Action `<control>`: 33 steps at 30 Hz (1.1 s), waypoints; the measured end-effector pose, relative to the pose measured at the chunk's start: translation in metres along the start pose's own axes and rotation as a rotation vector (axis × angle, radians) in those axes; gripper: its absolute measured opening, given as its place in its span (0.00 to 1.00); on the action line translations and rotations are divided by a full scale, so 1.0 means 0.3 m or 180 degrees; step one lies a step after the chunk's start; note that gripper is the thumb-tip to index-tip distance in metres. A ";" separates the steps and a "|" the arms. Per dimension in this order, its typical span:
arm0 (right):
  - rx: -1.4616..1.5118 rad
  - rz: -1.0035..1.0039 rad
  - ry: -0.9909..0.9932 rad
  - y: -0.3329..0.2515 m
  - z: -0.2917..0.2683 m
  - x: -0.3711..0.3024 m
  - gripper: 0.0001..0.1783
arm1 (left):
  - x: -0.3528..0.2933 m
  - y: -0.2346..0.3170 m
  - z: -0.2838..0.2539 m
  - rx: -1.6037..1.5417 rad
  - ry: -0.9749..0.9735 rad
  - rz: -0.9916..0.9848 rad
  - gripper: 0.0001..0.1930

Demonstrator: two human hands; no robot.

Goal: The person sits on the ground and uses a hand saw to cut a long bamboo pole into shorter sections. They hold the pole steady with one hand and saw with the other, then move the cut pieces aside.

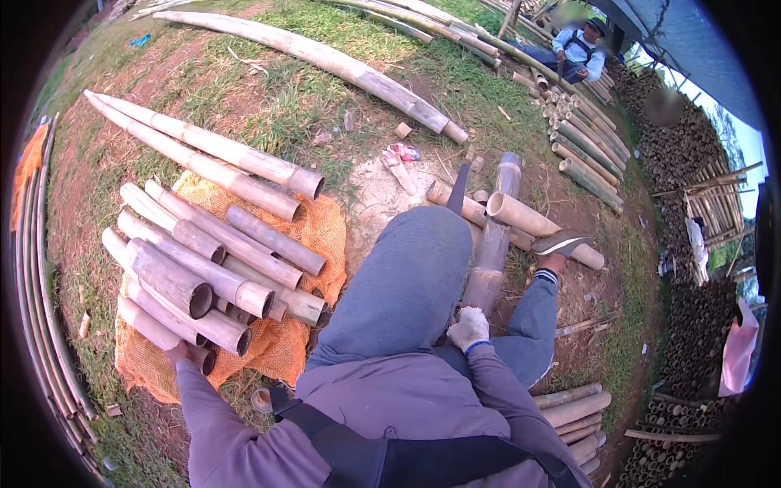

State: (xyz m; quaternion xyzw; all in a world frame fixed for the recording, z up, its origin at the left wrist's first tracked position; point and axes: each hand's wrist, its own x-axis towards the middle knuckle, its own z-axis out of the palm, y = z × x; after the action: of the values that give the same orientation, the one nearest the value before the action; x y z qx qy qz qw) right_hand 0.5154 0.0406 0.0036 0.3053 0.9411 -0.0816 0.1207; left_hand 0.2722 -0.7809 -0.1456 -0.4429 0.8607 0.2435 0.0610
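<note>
My bare left hand (179, 351) is at the near end of a cut bamboo piece (145, 321), on the lower left of a pile. Its fingers seem wrapped round that end, partly hidden. Other cut bamboo pieces (207, 268) lie stacked on an orange mesh sack (332, 236). My right hand (469, 328), in a whitish glove, is closed beside my bent knee. Past the knee a dark tapering blade (458, 191) sticks up, in line with that hand; its handle is hidden. A bamboo piece (512, 215) lies across a thicker bamboo pole (490, 259), with my sandalled foot on it.
Long bamboo poles (325, 61) lie on the grass ahead, others (41, 301) at far left. More cut pieces (578, 411) are stacked at lower right. A seated person (579, 50) is beside a bamboo stack (590, 146) at far right, near a large pile (667, 130) under a tarp (691, 41).
</note>
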 end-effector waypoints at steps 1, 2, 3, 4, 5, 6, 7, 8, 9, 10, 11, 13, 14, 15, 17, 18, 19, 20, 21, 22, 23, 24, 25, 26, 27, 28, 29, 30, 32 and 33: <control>0.0052 0.0082 0.0018 -0.006 -0.031 -0.020 0.27 | -0.014 0.019 -0.002 0.0112 0.0056 -0.0121 0.36; 0.0101 0.0140 0.0038 -0.003 -0.049 -0.035 0.27 | -0.020 0.043 -0.023 0.0197 0.0128 -0.0241 0.36; 0.0214 0.0135 0.0088 0.007 -0.049 -0.043 0.26 | -0.022 0.077 -0.058 0.0238 0.0271 -0.0384 0.36; 0.0270 0.0108 0.0238 0.013 -0.051 -0.033 0.26 | -0.035 0.086 -0.096 0.0087 0.0535 -0.0583 0.37; 0.0251 0.0132 0.0397 0.024 -0.048 -0.037 0.26 | -0.082 0.165 -0.108 -0.0505 0.0884 -0.0824 0.39; 0.0262 0.0237 0.0513 0.062 -0.032 -0.058 0.25 | -0.226 0.361 -0.162 -0.1062 0.1275 -0.0929 0.42; 0.0274 0.0325 0.0498 0.088 -0.023 -0.033 0.24 | -0.258 0.451 -0.246 -0.1465 0.1711 -0.0695 0.44; 0.0510 0.0333 0.0709 0.074 -0.042 -0.009 0.24 | -0.284 0.510 -0.334 -0.1837 0.2164 -0.0456 0.46; 0.0415 0.0465 0.0649 0.116 -0.019 0.022 0.25 | -0.378 0.630 -0.417 -0.2304 0.2201 0.0153 0.45; 0.0779 0.0626 0.0781 0.130 -0.027 0.044 0.26 | -0.501 0.762 -0.495 -0.2799 0.2228 0.0751 0.44; 0.0999 0.0818 0.0777 0.160 -0.017 0.082 0.26 | -0.586 0.879 -0.554 -0.2789 0.2509 0.1244 0.39; 0.1388 0.0996 0.1084 0.206 -0.004 0.160 0.26 | -0.724 1.041 -0.566 -0.2985 0.2428 0.2399 0.31; 0.1634 0.1133 0.1183 0.236 0.010 0.206 0.27 | -0.787 1.111 -0.547 -0.3184 0.2021 0.3055 0.28; 0.1933 0.1243 0.1394 0.244 0.002 0.263 0.27 | -0.875 1.187 -0.519 -0.3370 0.1597 0.3701 0.24; 0.2494 0.1465 0.1848 0.244 -0.027 0.369 0.28 | -1.214 1.290 -0.331 -0.3409 0.0243 0.3980 0.20; 0.2697 0.1570 0.1880 0.286 -0.027 0.425 0.28 | -1.324 1.300 -0.235 -0.2963 -0.0557 0.4368 0.20; 0.2894 0.1673 0.1926 0.337 -0.004 0.499 0.29 | -1.504 1.318 -0.163 -0.2618 -0.1388 0.4376 0.23; 0.3271 0.1892 0.1989 0.412 0.033 0.601 0.29 | -1.627 1.330 -0.087 -0.2467 -0.1997 0.4461 0.33; 0.3636 0.2128 0.2097 0.494 0.065 0.692 0.29 | -1.717 1.367 -0.036 -0.1982 -0.2094 0.4932 0.43; 0.3601 0.1942 0.1793 0.545 0.033 0.761 0.32 | -1.819 1.398 -0.040 -0.1365 -0.1521 0.5265 0.47; 0.3775 0.2245 0.1990 0.606 0.036 0.818 0.34 | -1.832 1.449 -0.036 -0.1019 -0.1758 0.5362 0.50; 0.4244 0.2482 0.2096 0.619 0.012 0.892 0.36 | -1.832 1.476 -0.028 -0.1104 -0.1742 0.5385 0.48; 0.4714 0.2733 0.2213 0.610 -0.025 0.954 0.38 | -1.833 1.479 -0.024 -0.1118 -0.1743 0.5359 0.47; 0.5462 0.2949 0.2315 0.592 -0.060 1.012 0.40 | -1.840 1.481 -0.015 -0.1133 -0.1750 0.5336 0.45; 0.6238 0.3178 0.2342 0.548 -0.100 1.056 0.42 | -1.840 1.470 -0.016 -0.1111 -0.1673 0.5315 0.45; 0.6310 0.3078 0.2619 0.552 -0.106 1.092 0.43 | -1.841 1.471 -0.014 -0.1065 -0.1657 0.5332 0.45; 0.6374 0.2983 0.2912 0.561 -0.117 1.130 0.45 | -1.842 1.472 -0.014 -0.1019 -0.1649 0.5359 0.45; 0.6431 0.2918 0.3209 0.569 -0.118 1.158 0.47 | -1.841 1.471 -0.023 -0.0877 -0.1702 0.5353 0.45; 0.6958 0.2865 0.3123 0.595 -0.146 1.181 0.51 | -1.837 1.470 -0.035 -0.0607 -0.1862 0.5375 0.46; 0.7102 0.2705 0.3224 0.639 -0.112 1.185 0.51 | -1.851 1.470 -0.030 -0.0757 -0.1881 0.5326 0.45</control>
State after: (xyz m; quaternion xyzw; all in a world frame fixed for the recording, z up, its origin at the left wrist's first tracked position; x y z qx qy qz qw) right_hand 0.3445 0.3990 -0.0781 0.5101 0.1362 -0.6486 -0.5482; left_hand 0.2572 -0.1625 0.2013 0.4072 0.8203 0.4000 0.0364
